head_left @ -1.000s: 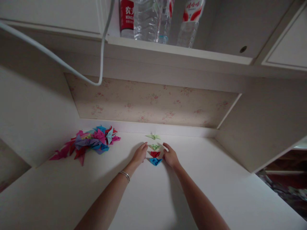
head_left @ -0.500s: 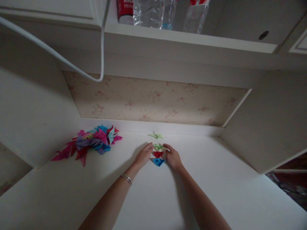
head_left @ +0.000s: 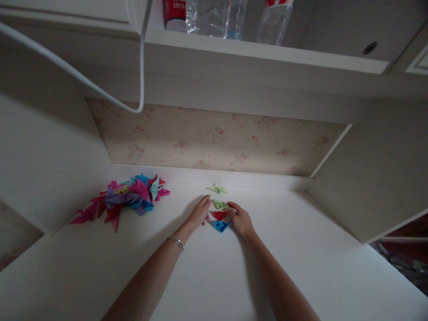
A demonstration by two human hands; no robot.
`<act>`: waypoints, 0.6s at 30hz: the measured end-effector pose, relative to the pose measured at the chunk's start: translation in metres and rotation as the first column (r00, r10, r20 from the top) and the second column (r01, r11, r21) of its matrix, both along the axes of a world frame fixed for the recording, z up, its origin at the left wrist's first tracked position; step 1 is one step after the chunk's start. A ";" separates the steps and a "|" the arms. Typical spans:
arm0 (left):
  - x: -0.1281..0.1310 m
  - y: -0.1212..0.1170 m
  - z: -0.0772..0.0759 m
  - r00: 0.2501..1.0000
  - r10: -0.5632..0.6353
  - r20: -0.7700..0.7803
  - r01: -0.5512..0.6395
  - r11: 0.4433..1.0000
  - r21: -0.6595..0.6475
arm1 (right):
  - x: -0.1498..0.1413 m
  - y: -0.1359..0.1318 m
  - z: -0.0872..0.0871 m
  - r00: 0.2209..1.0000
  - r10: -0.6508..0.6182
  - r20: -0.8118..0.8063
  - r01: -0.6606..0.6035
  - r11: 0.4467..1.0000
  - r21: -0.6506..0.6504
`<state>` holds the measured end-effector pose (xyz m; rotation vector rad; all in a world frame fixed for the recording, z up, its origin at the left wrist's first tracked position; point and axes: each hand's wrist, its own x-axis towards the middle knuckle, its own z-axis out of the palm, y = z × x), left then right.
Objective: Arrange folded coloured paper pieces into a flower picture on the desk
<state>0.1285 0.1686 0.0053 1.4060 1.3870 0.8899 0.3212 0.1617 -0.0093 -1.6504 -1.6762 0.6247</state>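
A short row of small paper cranes lies on the white desk: a pale green crane at the back, a second green crane, a red crane and a blue crane nearest me. My left hand rests on the desk just left of the red and green cranes, fingers stretched out, fingertips near them. My right hand lies just right of the row, fingers curled toward the red crane and touching it.
A heap of several coloured paper cranes sits at the back left of the desk. A shelf overhead carries water bottles. A white cable hangs down at the left. A cabinet side wall bounds the desk on the right.
Both hands have closed in on the row of cranes. The second green crane has shifted slightly between the fingertips. The camera has tilted a little.
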 end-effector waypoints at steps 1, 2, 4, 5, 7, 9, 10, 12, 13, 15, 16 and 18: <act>0.001 0.004 -0.001 1.000 -0.001 -0.004 0.001 1.000 -0.011 | 0.000 0.001 -0.001 1.000 0.000 -0.003 0.000 1.000 0.003; 0.002 0.007 -0.001 1.000 -0.003 -0.010 0.003 1.000 -0.021 | 0.001 0.002 -0.001 1.000 0.001 -0.006 -0.001 1.000 0.006; 0.003 0.011 -0.004 1.000 -0.009 -0.019 0.008 1.000 -0.030 | 0.001 0.004 -0.002 1.000 0.001 -0.011 -0.001 1.000 0.012; 0.004 0.012 -0.005 1.000 -0.012 -0.020 0.011 0.999 -0.030 | 0.000 0.005 -0.003 1.000 0.000 -0.013 0.000 1.000 0.014; 0.005 0.012 -0.007 1.000 -0.016 -0.017 0.016 1.000 -0.022 | 0.000 0.007 -0.004 1.000 -0.003 -0.017 0.003 1.000 0.018; 0.004 0.009 -0.008 1.000 -0.018 -0.010 0.018 1.000 -0.006 | 0.000 0.008 -0.004 1.000 -0.002 -0.021 0.002 1.000 0.021; 0.004 0.007 -0.008 1.000 -0.019 -0.006 0.019 1.000 0.003 | 0.000 0.007 -0.004 1.000 0.002 -0.024 -0.001 1.000 0.024; 0.003 0.003 -0.009 1.000 -0.019 0.004 0.019 1.000 0.020 | 0.000 0.006 -0.003 0.999 0.010 -0.032 -0.009 0.999 0.032; 0.003 0.002 -0.009 1.000 -0.018 0.009 0.018 0.999 0.027 | 0.001 0.006 -0.003 0.999 0.014 -0.037 -0.013 0.999 0.036; 0.002 -0.001 -0.010 1.000 -0.019 0.019 0.018 0.999 0.036 | 0.001 0.004 -0.002 0.999 0.020 -0.050 -0.017 0.999 0.042; 0.002 -0.003 -0.010 1.000 -0.019 0.023 0.018 0.999 0.037 | 0.001 0.003 -0.002 0.998 0.020 -0.058 -0.018 0.999 0.043; 0.001 -0.004 -0.010 0.999 -0.016 0.028 0.015 0.999 0.034 | 0.001 0.002 -0.002 0.997 0.017 -0.075 -0.014 0.999 0.041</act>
